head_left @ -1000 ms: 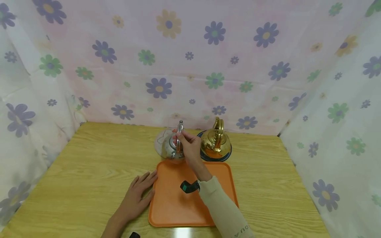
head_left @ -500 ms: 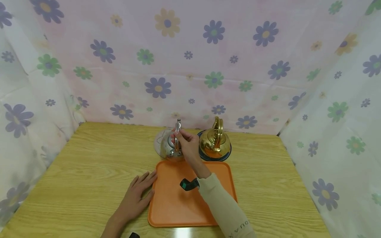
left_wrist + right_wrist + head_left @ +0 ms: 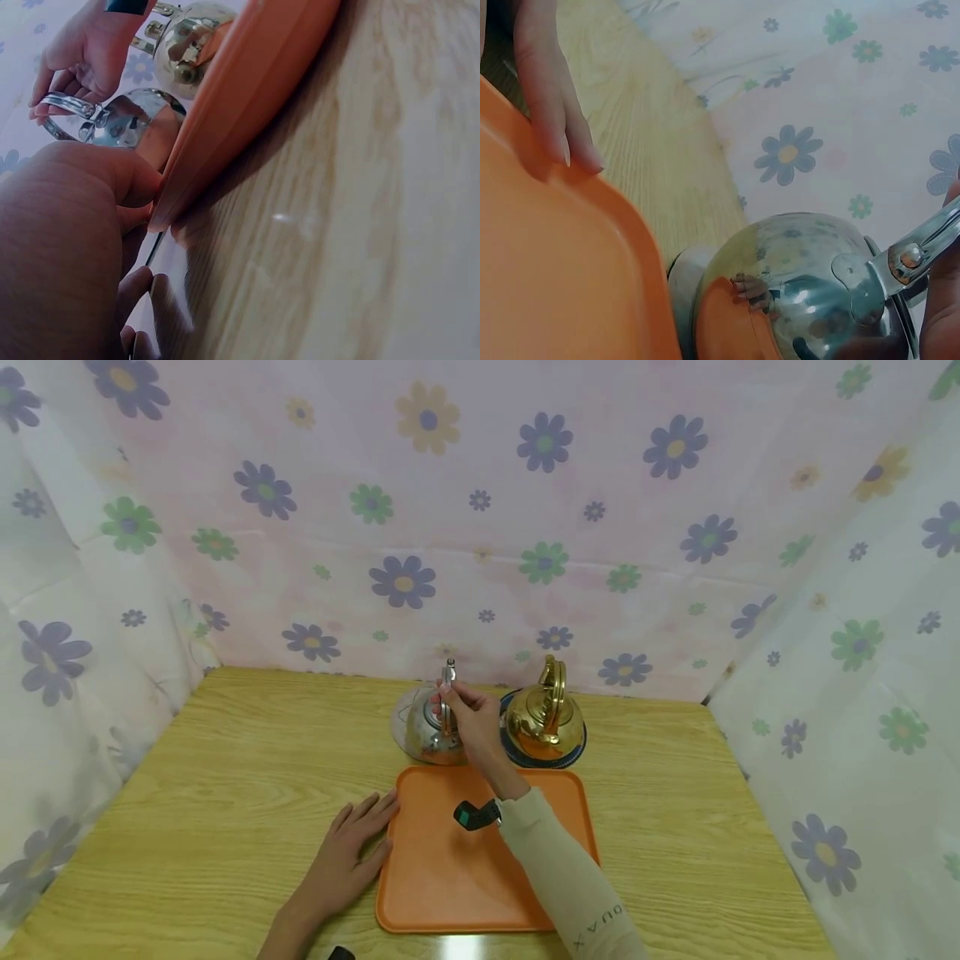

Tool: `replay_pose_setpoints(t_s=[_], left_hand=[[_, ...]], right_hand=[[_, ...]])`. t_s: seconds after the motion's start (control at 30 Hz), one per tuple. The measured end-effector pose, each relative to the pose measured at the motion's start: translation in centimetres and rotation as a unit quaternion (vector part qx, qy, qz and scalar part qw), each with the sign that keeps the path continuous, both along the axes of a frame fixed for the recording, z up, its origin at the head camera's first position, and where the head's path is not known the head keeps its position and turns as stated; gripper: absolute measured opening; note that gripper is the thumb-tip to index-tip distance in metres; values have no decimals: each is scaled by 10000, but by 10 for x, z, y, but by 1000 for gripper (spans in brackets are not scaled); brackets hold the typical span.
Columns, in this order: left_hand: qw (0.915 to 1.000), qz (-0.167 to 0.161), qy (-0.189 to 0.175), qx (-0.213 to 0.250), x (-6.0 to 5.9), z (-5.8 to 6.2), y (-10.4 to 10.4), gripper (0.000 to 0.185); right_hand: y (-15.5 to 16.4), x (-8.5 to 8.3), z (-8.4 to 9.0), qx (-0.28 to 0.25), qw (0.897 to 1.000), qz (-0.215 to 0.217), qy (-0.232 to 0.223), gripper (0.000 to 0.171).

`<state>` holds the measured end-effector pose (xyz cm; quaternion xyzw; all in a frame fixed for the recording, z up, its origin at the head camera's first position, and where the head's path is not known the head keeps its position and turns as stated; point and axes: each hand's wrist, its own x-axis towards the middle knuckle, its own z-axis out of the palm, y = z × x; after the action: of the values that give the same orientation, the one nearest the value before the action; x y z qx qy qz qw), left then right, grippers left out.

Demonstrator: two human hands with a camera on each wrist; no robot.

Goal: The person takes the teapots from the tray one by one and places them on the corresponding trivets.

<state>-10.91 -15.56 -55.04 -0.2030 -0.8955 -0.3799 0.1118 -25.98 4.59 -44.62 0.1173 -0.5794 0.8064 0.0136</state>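
Observation:
My right hand [image 3: 456, 708] grips the upright handle of a silver kettle [image 3: 429, 737], which is over a clear round mat [image 3: 401, 720] just behind the far edge of the orange tray [image 3: 450, 877]. I cannot tell whether the kettle rests on the mat. The right wrist view shows the silver kettle [image 3: 802, 277] close up beside the tray's corner [image 3: 555, 262]. My left hand [image 3: 347, 853] lies flat on the table, its fingers [image 3: 551, 97] touching the tray's left rim [image 3: 247, 97]. A gold kettle [image 3: 545, 718] stands on a blue mat [image 3: 573, 757] to the right.
The wooden table [image 3: 225, 793] is walled on three sides by flowered cloth [image 3: 480, 527]. A dark wrist device [image 3: 472, 816] sits on my right arm above the tray. Bare wood lies left and right of the tray.
My right hand has carried the silver kettle a little away from the tray's far edge, back over the clear mat. The left hand has stayed in place.

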Motion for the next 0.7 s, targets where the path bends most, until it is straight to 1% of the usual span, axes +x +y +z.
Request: replay_pose_setpoints(t_s=[0.1, 0.3, 0.53, 0.7], left_hand=[[10000, 11, 37, -23, 0, 0, 1, 51], [10000, 14, 84, -13, 0, 2, 2, 51], [10000, -26, -44, 50, 1, 3, 1, 51], [10000, -18, -59, 34, 1, 2, 2, 50]], right_hand=[[-1, -2, 0, 76, 9999, 70, 12, 31], [-4, -5, -1, 39, 9998, 178, -87, 31], [-7, -8, -2, 75, 9999, 69, -61, 29], [-10, -11, -4, 143, 9998, 48, -94, 28]])
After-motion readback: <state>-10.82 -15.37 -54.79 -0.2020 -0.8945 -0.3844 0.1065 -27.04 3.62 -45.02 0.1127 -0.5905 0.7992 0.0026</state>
